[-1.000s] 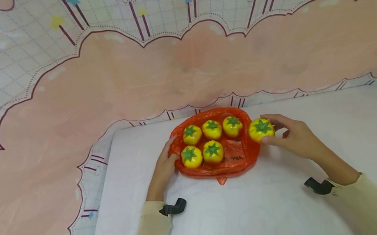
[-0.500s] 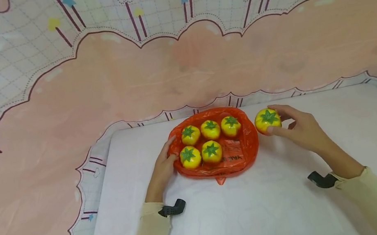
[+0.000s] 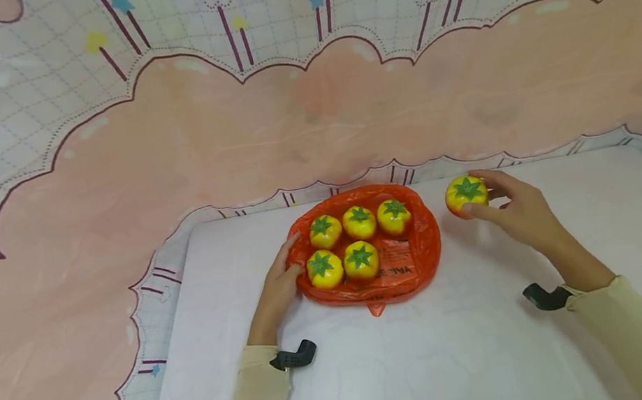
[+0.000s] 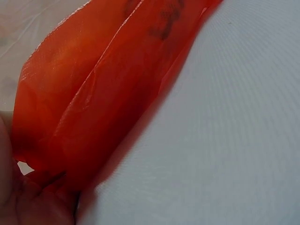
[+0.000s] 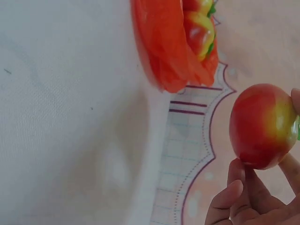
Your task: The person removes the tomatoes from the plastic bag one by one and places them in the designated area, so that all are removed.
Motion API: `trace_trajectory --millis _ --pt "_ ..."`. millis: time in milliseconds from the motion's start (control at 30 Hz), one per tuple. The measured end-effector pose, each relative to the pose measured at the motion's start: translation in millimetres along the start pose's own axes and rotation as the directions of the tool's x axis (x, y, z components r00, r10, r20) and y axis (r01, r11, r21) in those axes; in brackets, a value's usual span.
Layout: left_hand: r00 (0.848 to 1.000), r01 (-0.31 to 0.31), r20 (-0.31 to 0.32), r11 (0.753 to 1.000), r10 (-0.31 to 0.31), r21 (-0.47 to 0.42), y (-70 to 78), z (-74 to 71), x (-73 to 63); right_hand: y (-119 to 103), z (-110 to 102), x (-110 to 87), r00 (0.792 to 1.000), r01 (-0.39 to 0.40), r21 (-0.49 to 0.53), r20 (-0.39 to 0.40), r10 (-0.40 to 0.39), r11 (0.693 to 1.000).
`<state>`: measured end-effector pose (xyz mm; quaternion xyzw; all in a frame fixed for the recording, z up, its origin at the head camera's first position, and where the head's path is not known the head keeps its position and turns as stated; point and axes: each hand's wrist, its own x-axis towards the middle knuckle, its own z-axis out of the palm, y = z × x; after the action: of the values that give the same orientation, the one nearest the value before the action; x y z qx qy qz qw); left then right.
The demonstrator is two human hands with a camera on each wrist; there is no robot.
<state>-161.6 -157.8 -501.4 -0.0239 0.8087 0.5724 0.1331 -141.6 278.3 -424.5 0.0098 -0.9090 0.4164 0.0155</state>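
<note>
My right hand (image 3: 522, 212) pinches a toy tomato (image 3: 465, 195) between thumb and fingers, to the right of the red plastic bag (image 3: 397, 258). It is yellow with a green star-shaped top; the right wrist view shows its red underside. The bag stands wide open on the white table, its rim folded down. Several matching toy tomatoes (image 3: 361, 260) sit inside in two rows, at the bag's left and back. My left hand (image 3: 276, 284) grips the bag's left rim. Only part of that hand appears in the left wrist view, beside the bag's red wall (image 4: 108, 93).
The white table (image 3: 438, 364) extends in front of the bag and to both sides. Close behind it hangs a pink and white patterned cloth (image 3: 307, 117), which also runs down along the table's left side. Dark cameras are strapped to both wrists.
My right hand has carried the toy tomato from the bag's right rim farther right and slightly back, away from the bag. The left hand and the bag have stayed in place.
</note>
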Motion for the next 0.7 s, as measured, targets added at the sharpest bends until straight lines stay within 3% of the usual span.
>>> trace_trajectory --millis 300,700 --pt "1.000 0.002 0.000 1.000 -0.002 0.006 0.9 -0.1 -0.7 15.5 3.9 12.6 0.996 -0.090 0.080 0.025 0.088 0.993" --pt "1.000 0.013 0.004 1.000 -0.013 0.009 1.0 0.2 -0.1 24.7 9.9 25.8 0.976 -0.201 0.087 0.100 0.192 0.976"
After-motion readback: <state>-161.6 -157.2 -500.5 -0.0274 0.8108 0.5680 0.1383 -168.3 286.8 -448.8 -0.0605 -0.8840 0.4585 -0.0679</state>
